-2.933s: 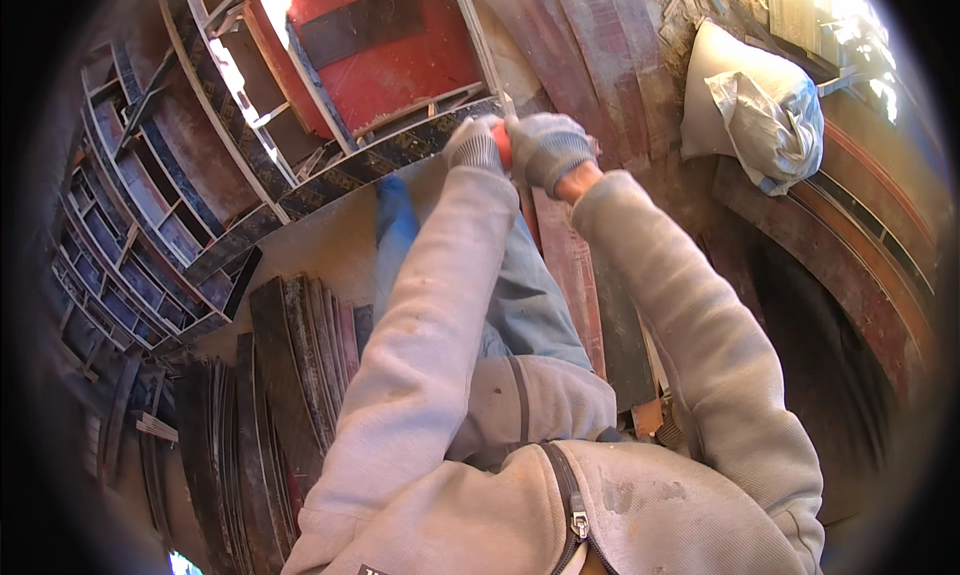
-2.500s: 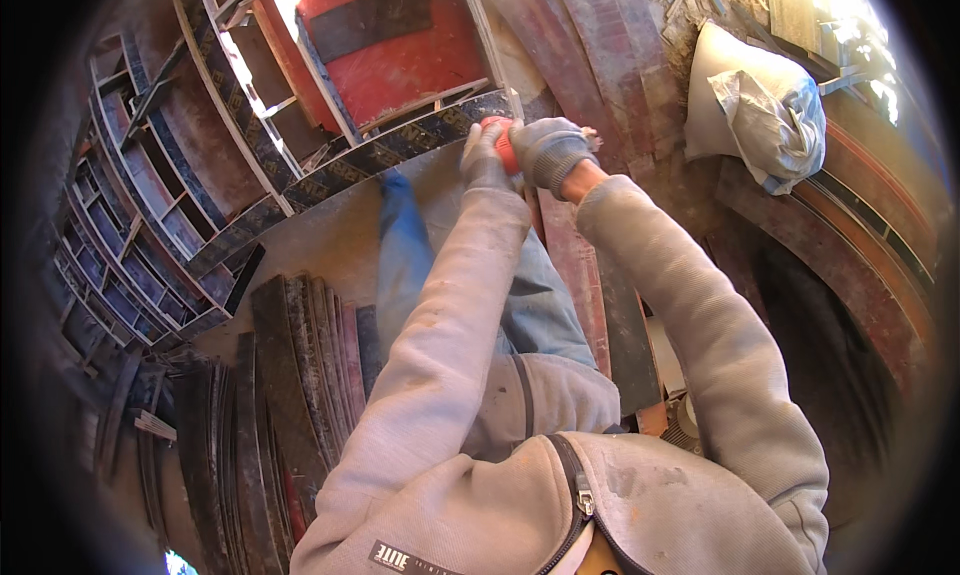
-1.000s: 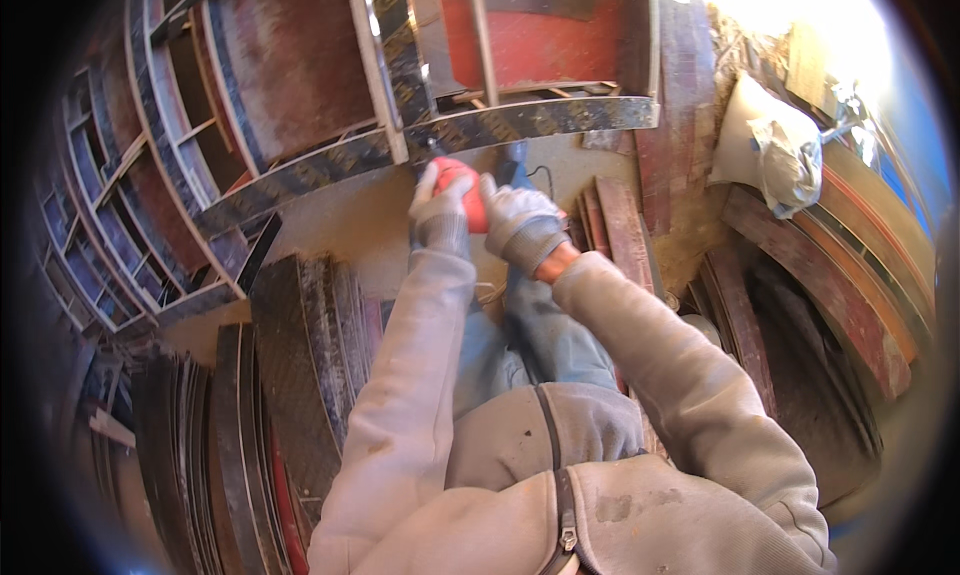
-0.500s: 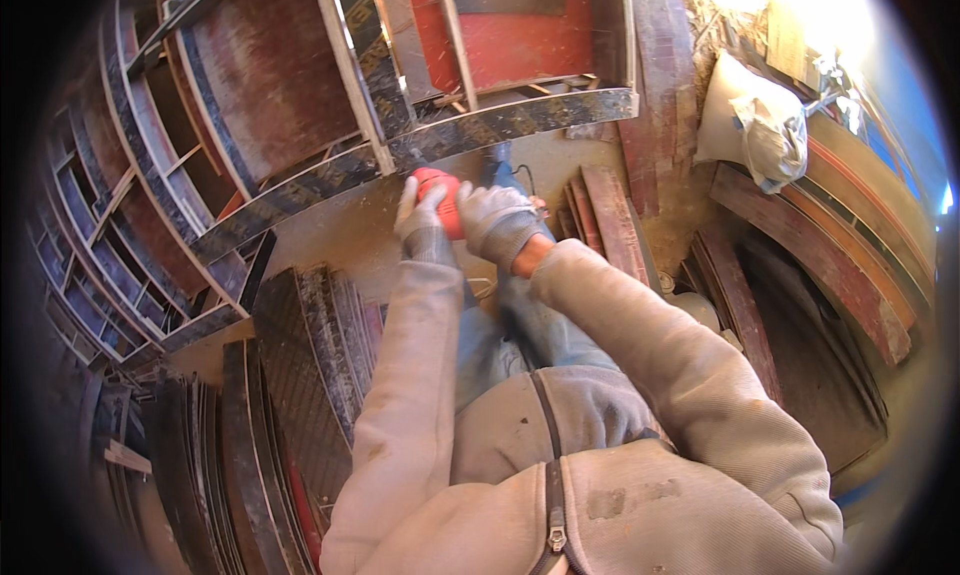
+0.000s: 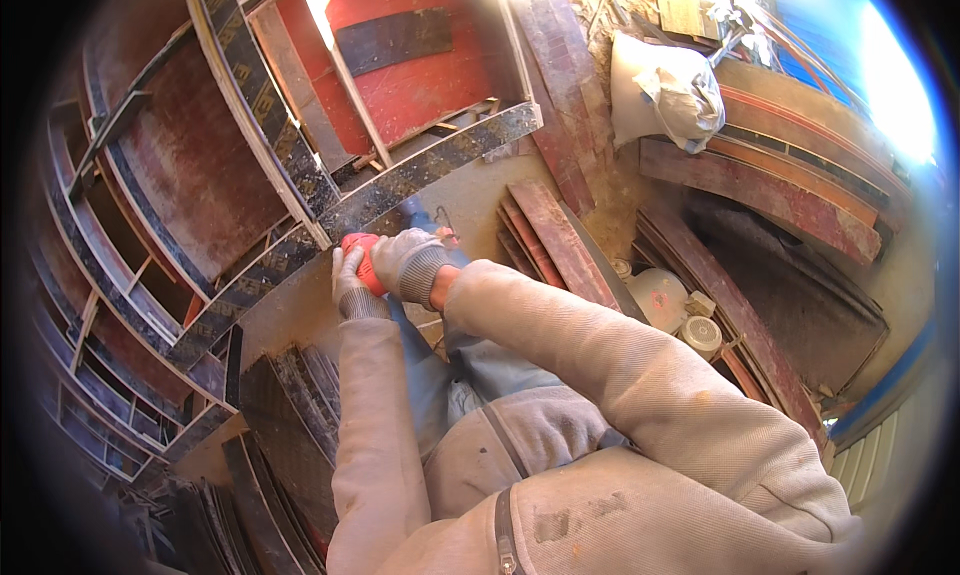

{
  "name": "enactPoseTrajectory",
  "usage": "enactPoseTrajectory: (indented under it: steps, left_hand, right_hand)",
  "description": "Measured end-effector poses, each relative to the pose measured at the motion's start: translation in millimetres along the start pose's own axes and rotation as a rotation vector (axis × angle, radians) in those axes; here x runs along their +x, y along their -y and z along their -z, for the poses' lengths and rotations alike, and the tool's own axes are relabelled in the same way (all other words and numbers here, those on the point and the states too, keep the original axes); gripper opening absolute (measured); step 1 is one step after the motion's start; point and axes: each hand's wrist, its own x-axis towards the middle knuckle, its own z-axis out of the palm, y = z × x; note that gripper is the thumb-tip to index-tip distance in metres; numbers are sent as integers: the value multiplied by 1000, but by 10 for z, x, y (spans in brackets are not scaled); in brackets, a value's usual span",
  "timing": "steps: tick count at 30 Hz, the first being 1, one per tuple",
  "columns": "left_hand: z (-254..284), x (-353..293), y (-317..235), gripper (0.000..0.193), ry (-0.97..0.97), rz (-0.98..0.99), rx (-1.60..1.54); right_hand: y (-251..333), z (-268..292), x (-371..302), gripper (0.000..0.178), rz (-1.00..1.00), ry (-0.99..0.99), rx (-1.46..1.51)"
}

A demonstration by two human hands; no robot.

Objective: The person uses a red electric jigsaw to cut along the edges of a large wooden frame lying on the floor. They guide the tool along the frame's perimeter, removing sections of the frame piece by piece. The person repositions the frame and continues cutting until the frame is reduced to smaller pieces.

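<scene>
Both my hands wear pale work gloves and grip a red power tool (image 5: 369, 267), its exact kind partly hidden by my fingers. My left hand (image 5: 350, 283) wraps its left side. My right hand (image 5: 408, 260) closes on its right, rear part. The tool's front end is up against or very near the dark edge board (image 5: 432, 167) of a large wooden panel frame, by the corner where a cross rib (image 5: 262, 140) meets it. Where the tip touches cannot be made out.
Curved boards lie stacked to the right (image 5: 775, 195), below a white sack (image 5: 665, 90). Narrow reddish boards (image 5: 560, 240) stand near my legs. A white jug (image 5: 657, 297) and a round-lidded container (image 5: 700, 335) sit beside them. More dark panels (image 5: 285, 405) lean at the left.
My view has swung to the right, so everything sits further left in the picture. Both hands stay on the red power tool at the same corner of the frame.
</scene>
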Motion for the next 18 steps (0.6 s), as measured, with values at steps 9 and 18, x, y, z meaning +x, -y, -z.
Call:
enactPoseTrajectory:
  steps: [9, 18]
  left_hand:
    - [75, 153, 103, 26, 11, -60, 39]
    - [163, 288, -115, 22, 154, 50, -4]
  right_hand:
    - [-20, -101, 208, 17, 99, 35, -41]
    - [29, 32, 423, 22, 93, 74, 14]
